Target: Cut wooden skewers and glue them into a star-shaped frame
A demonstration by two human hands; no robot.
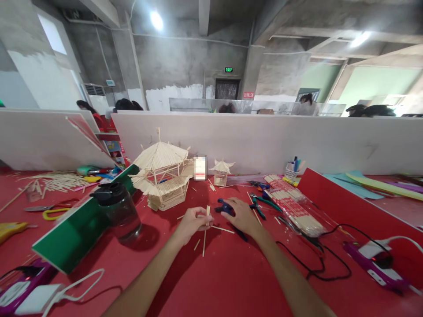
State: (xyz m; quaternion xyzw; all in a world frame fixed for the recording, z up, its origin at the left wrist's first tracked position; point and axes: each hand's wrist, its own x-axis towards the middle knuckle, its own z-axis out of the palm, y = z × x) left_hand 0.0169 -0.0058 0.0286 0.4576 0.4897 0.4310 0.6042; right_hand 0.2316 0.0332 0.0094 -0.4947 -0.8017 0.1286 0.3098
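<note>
One power strip point(16, 293) lies at the near left of the desk point(211, 286). To its right, beside the green board point(76, 233), a dark-lidded bottle point(119, 209) stands upright. Caution: a swing of the left forearm could tip it, and any liquid inside could reach the strip. Farther back stands the large stick model point(168, 188); its projecting eaves look fragile and could break under a knock.

At centre, the left hand point(194, 220) has its fingers closed on a small bundle of short sticks point(208, 213), held roughly upright above the desk. Uneven pressure could let one stick slip out of line; excess pressure could snap the wood. Loose sticks point(204, 244) lie on the near side, where a dropped piece could be confused with them.

The right hand point(243, 215) lies over the blue-handled tool point(224, 206); whether its fingers grip it or merely rest there cannot be told. A lift with a loose hold could let the tool pivot into the bundle. Just to the right, the green-handled pliers point(266, 202) could snag it. Farther right, a sweep of the forearm could drag the black cable point(330, 279).
</note>
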